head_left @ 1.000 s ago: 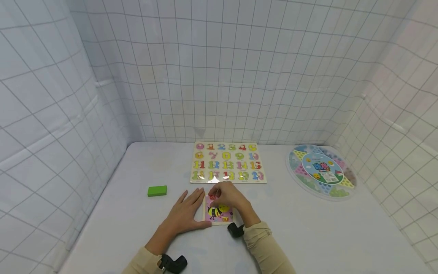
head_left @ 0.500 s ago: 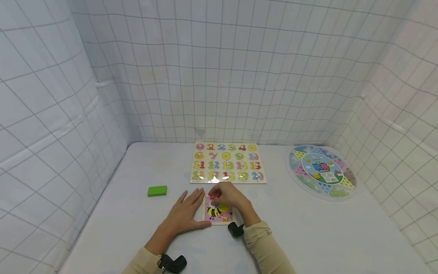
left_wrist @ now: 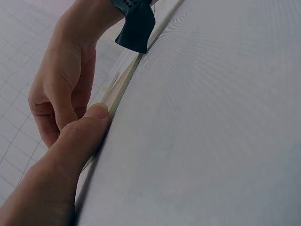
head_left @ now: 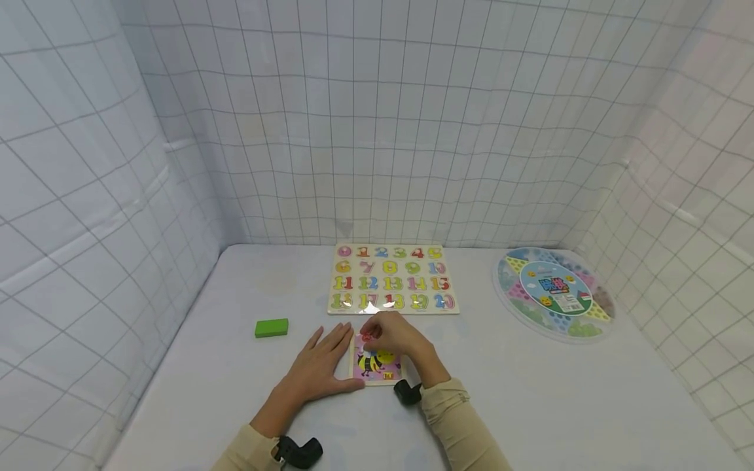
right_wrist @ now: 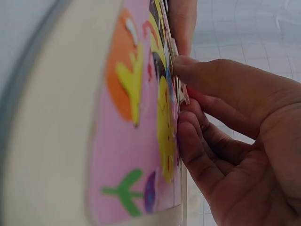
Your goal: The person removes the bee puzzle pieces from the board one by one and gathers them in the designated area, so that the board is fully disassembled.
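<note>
A small square bee jigsaw puzzle in a pale wooden frame lies on the white table in front of me. My left hand lies at its left side, fingers straight, and the thumb touches the near edge. Over the upper part of the puzzle, my right hand pinches a puzzle piece between thumb and fingers. That piece stands slightly proud of the picture in the right wrist view, and the fingers hide most of it. A yellow and black bee shows on a pink ground.
Behind the puzzle lies a wooden number board, 0 to 20. A green block sits to the left. At the right is a round, colourful game board in clear wrap. Gridded white cloth walls in the table.
My right hand has shifted very slightly at the upper part of the puzzle, still holding the piece. The left hand stays in place.
</note>
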Motion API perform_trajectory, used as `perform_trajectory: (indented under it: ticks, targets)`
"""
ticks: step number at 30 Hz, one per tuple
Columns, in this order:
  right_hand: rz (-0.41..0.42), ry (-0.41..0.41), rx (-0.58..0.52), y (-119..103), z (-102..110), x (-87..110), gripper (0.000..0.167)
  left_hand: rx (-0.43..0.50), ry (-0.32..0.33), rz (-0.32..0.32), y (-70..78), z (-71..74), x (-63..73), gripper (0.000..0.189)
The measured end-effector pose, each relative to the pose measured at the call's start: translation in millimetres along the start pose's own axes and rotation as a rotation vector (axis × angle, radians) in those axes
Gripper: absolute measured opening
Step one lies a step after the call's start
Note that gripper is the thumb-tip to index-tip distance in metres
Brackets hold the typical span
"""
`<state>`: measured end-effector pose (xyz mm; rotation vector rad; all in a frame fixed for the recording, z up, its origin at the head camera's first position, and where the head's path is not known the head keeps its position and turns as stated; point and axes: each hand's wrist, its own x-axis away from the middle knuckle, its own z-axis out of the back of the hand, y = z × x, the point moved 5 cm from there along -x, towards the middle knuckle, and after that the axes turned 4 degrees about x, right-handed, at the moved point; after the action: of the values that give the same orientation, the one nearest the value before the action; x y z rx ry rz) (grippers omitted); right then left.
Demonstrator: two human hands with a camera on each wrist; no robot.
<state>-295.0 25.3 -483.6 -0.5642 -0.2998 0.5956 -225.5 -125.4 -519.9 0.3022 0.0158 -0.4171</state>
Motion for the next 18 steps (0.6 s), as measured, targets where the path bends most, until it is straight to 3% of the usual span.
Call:
perform_trajectory:
  ticks: [18]
  targets:
    - [0.034,0.009,-0.059,3.8,2.1,0.2,0.025,0.018,0.008,-0.017,0.0,1.4,0.8,0.106]
